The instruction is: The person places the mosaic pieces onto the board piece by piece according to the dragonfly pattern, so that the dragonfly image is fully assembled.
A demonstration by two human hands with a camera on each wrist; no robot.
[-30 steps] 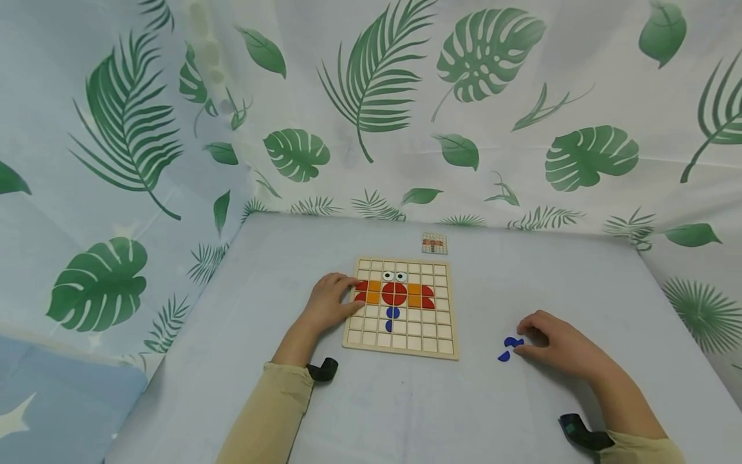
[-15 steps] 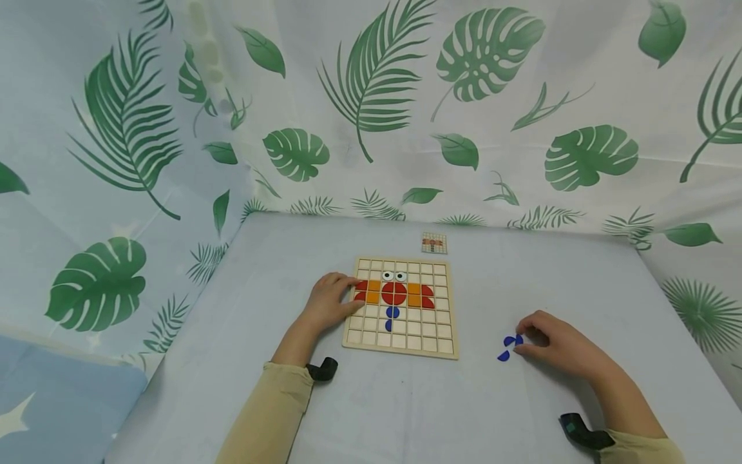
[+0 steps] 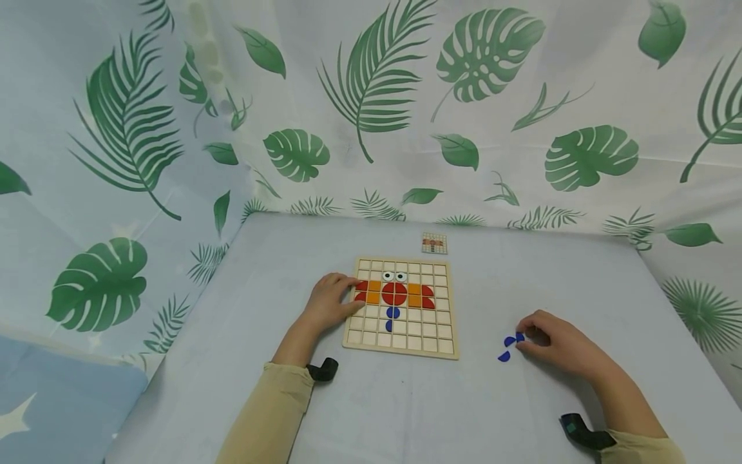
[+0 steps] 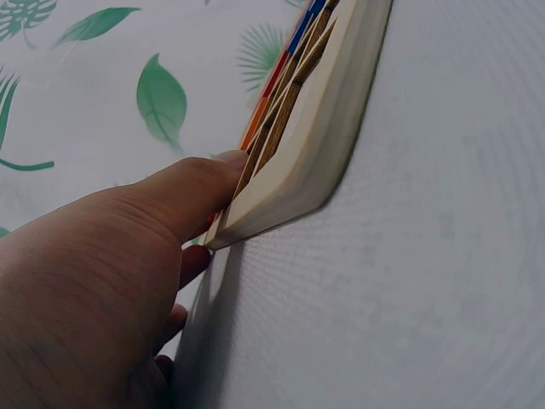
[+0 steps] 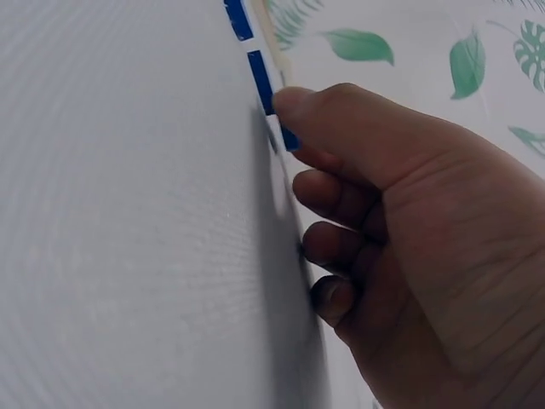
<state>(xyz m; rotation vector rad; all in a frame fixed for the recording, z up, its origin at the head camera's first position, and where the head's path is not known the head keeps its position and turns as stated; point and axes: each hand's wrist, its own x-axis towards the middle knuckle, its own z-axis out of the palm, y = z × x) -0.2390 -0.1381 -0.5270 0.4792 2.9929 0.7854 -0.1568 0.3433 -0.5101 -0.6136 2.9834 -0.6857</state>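
Note:
A square wooden grid board (image 3: 426, 335) lies on the table with red, orange and blue pieces and two eye pieces set in its cells. At its left edge, my left hand (image 3: 329, 301) grips the rim; in the left wrist view the thumb (image 4: 200, 192) lies over the edge and the other fingers are partly hidden. To the right of the board, my right hand (image 3: 559, 343) pinches a blue half-circle piece (image 3: 520, 336) between thumb and index finger, close to the tabletop. Two more blue half-circle pieces (image 3: 504, 356) lie beside those fingertips.
A small pattern card (image 3: 434, 243) with a similar design lies behind the board. Leaf-printed curtains (image 3: 371, 129) rise at the back and sides of the light grey table (image 3: 406, 412). Black wrist devices (image 3: 582, 433) are on both arms.
Between my right fingertips the blue half-circle piece has turned from lying near the others to a more upright angle. My left hand and the board have stayed still.

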